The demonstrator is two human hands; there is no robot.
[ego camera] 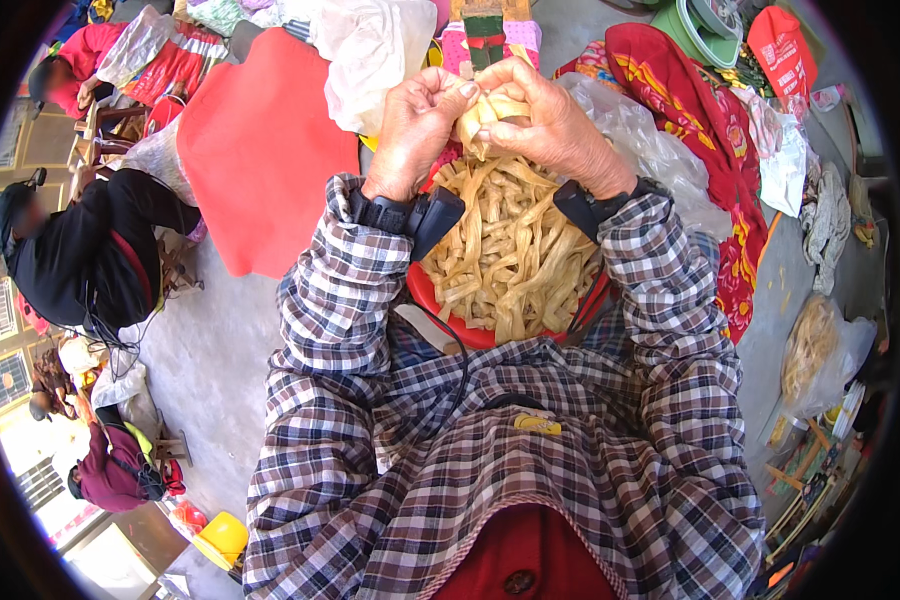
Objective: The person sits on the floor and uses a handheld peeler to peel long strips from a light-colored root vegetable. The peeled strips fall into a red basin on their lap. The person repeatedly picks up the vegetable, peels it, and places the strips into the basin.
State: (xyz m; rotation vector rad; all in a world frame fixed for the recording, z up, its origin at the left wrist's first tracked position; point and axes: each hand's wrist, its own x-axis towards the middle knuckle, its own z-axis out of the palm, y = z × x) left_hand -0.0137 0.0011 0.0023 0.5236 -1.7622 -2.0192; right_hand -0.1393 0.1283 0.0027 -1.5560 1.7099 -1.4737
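Observation:
Above a red plastic basin (422,291) in my lap, both hands are close together on a small bundle of flat, pale yellow fibre strips (489,118). My left hand (425,124) pinches the bundle's upper left side between thumb and forefinger. The fingers of my right hand (544,124) curl around its other side, with the thumb pressed along the lower front. My fingers hide part of the bundle. Below it, a heap of similar long, ribbon-like strips (510,255) fills the basin. Black straps with dark devices (435,217) sit at both wrists.
A wooden bench end (491,11) stands ahead, beyond my hands. Left are a red sheet (262,150), white plastic bags (375,60) and several seated people (82,247). Right lie clear plastic (645,142), a red flowered quilt (709,150) and a bag of fibre (814,352).

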